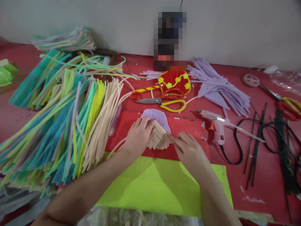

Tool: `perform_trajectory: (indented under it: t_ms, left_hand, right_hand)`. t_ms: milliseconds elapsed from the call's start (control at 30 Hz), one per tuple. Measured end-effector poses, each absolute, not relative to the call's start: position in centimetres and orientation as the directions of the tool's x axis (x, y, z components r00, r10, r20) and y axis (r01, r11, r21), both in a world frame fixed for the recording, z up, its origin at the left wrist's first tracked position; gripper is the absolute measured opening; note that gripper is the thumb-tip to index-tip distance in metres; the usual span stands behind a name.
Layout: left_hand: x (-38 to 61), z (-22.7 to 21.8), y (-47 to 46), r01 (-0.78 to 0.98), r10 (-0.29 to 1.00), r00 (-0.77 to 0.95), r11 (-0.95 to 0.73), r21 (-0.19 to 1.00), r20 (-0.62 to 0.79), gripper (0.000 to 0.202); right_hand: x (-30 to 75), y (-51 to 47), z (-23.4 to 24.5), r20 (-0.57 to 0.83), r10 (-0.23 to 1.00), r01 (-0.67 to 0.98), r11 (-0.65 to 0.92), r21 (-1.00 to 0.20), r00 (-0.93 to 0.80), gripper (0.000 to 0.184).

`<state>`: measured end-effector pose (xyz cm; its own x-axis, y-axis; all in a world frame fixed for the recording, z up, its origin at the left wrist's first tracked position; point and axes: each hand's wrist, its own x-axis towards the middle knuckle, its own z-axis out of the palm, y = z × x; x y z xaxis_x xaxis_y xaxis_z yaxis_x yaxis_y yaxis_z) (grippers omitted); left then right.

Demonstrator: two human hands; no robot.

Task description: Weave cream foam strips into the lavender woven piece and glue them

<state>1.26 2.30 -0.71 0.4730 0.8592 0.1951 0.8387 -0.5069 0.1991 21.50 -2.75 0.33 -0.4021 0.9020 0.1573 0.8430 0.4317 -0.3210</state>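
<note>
A leaf-like panel of pipe cleaners (160, 138) lies before me, beige in ribbed diagonal rows at the front. Its lilac part (150, 114) forms a rounded top behind the beige. My left hand (140, 133) rests on the panel's left side, fingers bent and pressed together against it. At the right edge, my right hand (189, 146) pinches the beige pipe-cleaner ends between thumb and fingers. Both hands are closed at the panel, and their fingertips are partly hidden. Under the panel is a red board (188, 128), with a lime-green sheet (150, 185) nearer to me.
Bundles of colored pipe cleaners (68, 125) cover the left side. Yellow-handled scissors (162, 102) lie beyond the panel, beside a red-and-yellow heart-shaped piece (175, 82). Lilac pipe cleaners (218, 89), a pink glue gun (217, 125) with a cord and dark thin rods (255, 150) are rightward.
</note>
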Motion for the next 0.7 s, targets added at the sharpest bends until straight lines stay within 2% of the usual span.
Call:
perform_trajectory:
  t_ms: [133,367,700]
  left_hand:
    - [1.34,-0.62,2.33,0.843,0.867,0.467,-0.496,0.210,0.174,0.027]
    - [1.42,-0.62,2.34,0.839,0.875,0.453,-0.483,0.250,0.173,0.027]
    - [1.57,-0.32,2.11,0.851,0.875,0.468,-0.484,0.207,0.122,0.027]
  right_hand:
    - [21.23,-2.82,0.49,0.140,0.894,0.852,0.449,-0.271,-0.426,0.035]
    - [21.24,-2.85,0.34,0.131,0.891,0.854,0.454,-0.255,-0.434,0.035]
    - [20.93,-3.00,0.12,0.125,0.889,0.867,0.457,-0.197,-0.440,0.032]
